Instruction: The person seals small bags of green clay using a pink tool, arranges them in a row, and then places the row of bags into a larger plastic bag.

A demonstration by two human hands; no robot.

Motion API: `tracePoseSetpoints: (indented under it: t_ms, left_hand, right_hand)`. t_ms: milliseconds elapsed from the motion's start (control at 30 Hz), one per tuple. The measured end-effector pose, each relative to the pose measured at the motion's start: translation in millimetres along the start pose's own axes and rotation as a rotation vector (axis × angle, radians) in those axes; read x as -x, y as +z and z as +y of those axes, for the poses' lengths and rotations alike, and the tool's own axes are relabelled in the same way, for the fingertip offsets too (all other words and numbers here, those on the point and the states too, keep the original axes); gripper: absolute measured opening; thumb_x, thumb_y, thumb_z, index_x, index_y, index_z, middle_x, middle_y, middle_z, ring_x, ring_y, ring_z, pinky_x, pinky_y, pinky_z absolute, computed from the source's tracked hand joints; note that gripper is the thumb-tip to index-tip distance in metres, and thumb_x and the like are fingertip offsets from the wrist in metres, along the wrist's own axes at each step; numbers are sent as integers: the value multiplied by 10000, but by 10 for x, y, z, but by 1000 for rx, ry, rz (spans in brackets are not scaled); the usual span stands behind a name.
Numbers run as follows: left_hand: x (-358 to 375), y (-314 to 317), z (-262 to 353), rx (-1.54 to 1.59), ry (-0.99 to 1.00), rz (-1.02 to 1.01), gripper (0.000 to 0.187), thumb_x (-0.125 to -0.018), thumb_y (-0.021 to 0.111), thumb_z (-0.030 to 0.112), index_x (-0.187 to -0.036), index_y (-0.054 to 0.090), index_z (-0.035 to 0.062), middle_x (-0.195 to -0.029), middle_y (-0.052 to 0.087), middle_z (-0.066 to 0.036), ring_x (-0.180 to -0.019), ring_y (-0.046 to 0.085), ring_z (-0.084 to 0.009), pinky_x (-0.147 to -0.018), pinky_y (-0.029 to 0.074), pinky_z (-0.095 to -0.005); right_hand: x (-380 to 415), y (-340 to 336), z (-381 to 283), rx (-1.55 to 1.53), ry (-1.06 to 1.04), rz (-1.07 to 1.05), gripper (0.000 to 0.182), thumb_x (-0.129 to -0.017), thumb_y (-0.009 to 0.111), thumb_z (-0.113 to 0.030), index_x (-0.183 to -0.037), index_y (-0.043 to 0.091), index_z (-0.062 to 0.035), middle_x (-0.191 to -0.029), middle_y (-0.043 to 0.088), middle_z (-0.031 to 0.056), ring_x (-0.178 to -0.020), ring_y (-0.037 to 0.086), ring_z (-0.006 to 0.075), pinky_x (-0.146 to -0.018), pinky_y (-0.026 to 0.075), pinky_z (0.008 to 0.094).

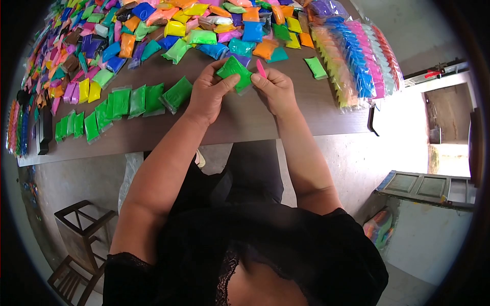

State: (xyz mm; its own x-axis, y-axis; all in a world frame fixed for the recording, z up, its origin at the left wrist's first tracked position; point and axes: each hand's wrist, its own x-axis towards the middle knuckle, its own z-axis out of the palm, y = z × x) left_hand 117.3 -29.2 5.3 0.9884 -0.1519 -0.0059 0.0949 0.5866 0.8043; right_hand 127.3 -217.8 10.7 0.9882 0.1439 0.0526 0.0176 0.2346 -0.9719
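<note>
My left hand (pixel 210 89) is closed on a small green packet (pixel 236 72), with the thumb across its front. My right hand (pixel 276 89) pinches a slim pink strip-like piece (pixel 261 69), and its thumb tip reaches the packet's right edge. What exactly the pink piece is cannot be made out. Left of my hands, a row of green packets (pixel 121 102) in clear film lies along the front of the table, the nearest one (pixel 177 93) tilted beside my left wrist. A lone lighter green packet (pixel 316 68) rests to the right of my right hand.
Loose packets in many colours (pixel 173 29) are heaped across the back and left of the brown table (pixel 245 120). Clear-wrapped strips of packets, one of them blue (pixel 352 56), stand at the right end. Dark wooden stools (pixel 84 232) are on the floor at lower left.
</note>
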Motion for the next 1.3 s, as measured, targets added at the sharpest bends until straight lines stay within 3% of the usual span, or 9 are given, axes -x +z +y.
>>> tracePoseSetpoints:
  t_ms: [233,300,533,633,700,733,800,1000,1300]
  left_hand:
    - [-21,-13,10,162,28,12,351,-946,703,163,-1257,600,38,-1139,669,-37,-973,638,-112,-825,506,-264]
    - [-25,-34,36,200,-21,7,324,-1001,620,224,-1265,613,36,-1195,672,-80,-1076,645,-177,-951,504,-320]
    - [14,27,82,313,-35,-59,323,-993,619,164,-1296,608,55,-1208,671,-99,-1091,643,-180,-963,500,-322]
    - [136,109,146,-89,31,-34,419,-977,646,156,-1369,542,51,-1236,660,-63,-1109,621,-131,-960,488,-301]
    - [200,119,236,-689,247,-5,492,-931,668,89,-1392,507,29,-1255,663,-88,-1114,641,-196,-991,485,-332]
    - [218,96,281,-696,243,-13,492,-931,668,89,-1392,507,29,-1255,663,-88,-1114,641,-196,-991,485,-332]
    - [274,39,353,-1549,865,-285,595,-932,675,234,-1432,448,3,-1374,579,-156,-1248,571,-300,-1092,419,-408]
    - [685,109,61,-1785,468,-370,821,-922,575,539,-1507,343,12,-1595,258,-207,-1479,266,-349,-1208,221,-503]
    - [706,183,68,-1883,491,-466,865,-871,600,600,-1514,363,74,-1592,264,-198,-1474,267,-349,-1197,223,-537]
  right_hand:
    - [-1,30,-3,269,-166,-73,182,-889,738,-105,-777,657,14,-784,575,4,-738,513,92,-647,415,266]
    - [4,20,-3,245,-133,-67,179,-889,736,-103,-779,658,15,-782,575,4,-737,513,92,-646,413,265]
    - [-12,39,-4,387,-213,-141,214,-927,711,-152,-797,672,13,-803,588,5,-729,513,89,-635,406,257]
    - [-1,92,-20,31,-35,-42,269,-985,653,-223,-849,692,6,-786,597,0,-666,495,65,-581,383,224]
    - [-35,93,-83,-50,-5,62,292,-1003,627,-251,-880,696,5,-773,600,-1,-630,478,52,-552,364,207]
    - [-16,86,-96,-125,42,167,320,-1020,601,-279,-910,700,4,-759,602,-1,-594,460,38,-523,344,191]
    - [-69,92,-42,-171,-20,207,332,-1023,597,-298,-934,697,6,-732,592,-4,-552,430,27,-492,312,175]
    - [-54,98,-72,-114,28,271,336,-1024,593,-277,-951,672,42,-729,577,8,-564,428,54,-501,320,205]
    - [-84,117,-120,-188,35,210,330,-1012,611,-279,-957,674,40,-730,584,16,-575,445,59,-506,320,189]
